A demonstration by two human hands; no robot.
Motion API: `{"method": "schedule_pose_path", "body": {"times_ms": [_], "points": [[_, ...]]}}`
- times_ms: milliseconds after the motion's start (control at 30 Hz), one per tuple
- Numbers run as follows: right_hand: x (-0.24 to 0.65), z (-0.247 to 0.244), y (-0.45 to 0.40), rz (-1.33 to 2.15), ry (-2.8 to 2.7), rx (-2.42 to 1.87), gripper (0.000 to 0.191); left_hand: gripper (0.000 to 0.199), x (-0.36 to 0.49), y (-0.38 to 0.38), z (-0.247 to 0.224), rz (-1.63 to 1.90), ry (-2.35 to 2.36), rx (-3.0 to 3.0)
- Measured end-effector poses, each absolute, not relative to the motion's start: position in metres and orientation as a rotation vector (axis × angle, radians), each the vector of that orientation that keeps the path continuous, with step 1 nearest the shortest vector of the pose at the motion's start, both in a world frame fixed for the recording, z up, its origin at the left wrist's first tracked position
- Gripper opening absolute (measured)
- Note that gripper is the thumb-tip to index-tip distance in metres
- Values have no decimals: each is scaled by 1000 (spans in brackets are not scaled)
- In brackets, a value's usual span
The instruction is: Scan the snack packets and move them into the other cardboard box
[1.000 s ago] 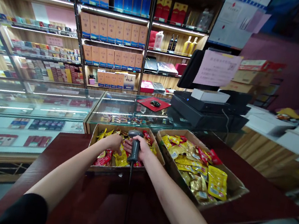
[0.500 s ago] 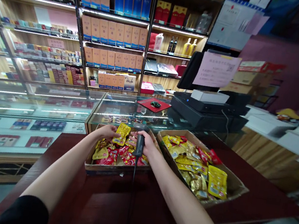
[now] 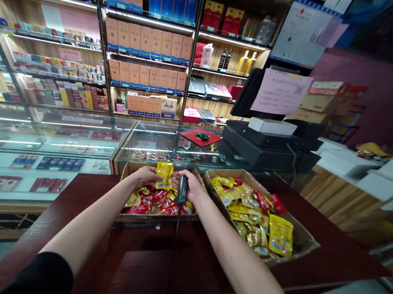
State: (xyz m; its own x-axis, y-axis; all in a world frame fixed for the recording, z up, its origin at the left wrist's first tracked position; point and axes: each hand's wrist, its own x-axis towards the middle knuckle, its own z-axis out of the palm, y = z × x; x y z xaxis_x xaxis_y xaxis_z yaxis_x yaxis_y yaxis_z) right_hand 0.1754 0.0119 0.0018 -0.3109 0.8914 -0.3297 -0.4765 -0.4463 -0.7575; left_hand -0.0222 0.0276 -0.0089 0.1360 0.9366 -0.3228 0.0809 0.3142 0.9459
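Note:
My left hand (image 3: 147,177) is closed on the edge of a yellow snack packet (image 3: 164,176), held upright above the left cardboard box (image 3: 149,220). That box contains red and yellow packets (image 3: 142,204). In my right hand (image 3: 192,186) is a dark barcode scanner (image 3: 182,188), gripped by its handle, its head beside the yellow packet and its cable hanging down over the counter. Some fingers of my right hand are hidden behind the scanner. To the right stands a second cardboard box (image 3: 305,248), filled with yellow, gold and red packets (image 3: 246,207).
Both boxes rest on a dark red counter (image 3: 149,259). Behind it are a glass display case (image 3: 148,147), a red mat (image 3: 210,142) with a mouse (image 3: 202,136), and a monitor (image 3: 246,92) on dark cash-register equipment (image 3: 256,149). Shelves of boxed goods (image 3: 146,41) line the wall.
My left hand has moved slightly right with the yellow packet, bringing it nearer the scanner and more upright. My right hand keeps its grip on the scanner. The view has shifted a little.

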Motion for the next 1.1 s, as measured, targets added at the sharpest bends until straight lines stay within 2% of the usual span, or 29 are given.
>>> {"method": "schedule_pose_path", "body": {"times_ms": [267, 500, 800, 967, 1100], "points": [[170, 5, -6, 1685, -697, -1188, 3, 50, -13, 28, -35, 992, 1273, 967], [156, 14, -38, 1775, -957, -1110, 14, 49, -11, 34, -41, 1152, 1258, 1015], [138, 26, -30, 1776, -1078, -1170, 11, 52, -17, 46, -33, 1411, 1224, 963], [144, 43, -30, 1685, -1039, -1131, 10, 45, -16, 47, -18, 1290, 1138, 947], [154, 36, -52, 1779, -1029, -1097, 19, 41, -5, 38, -20, 1107, 1138, 846]]}}
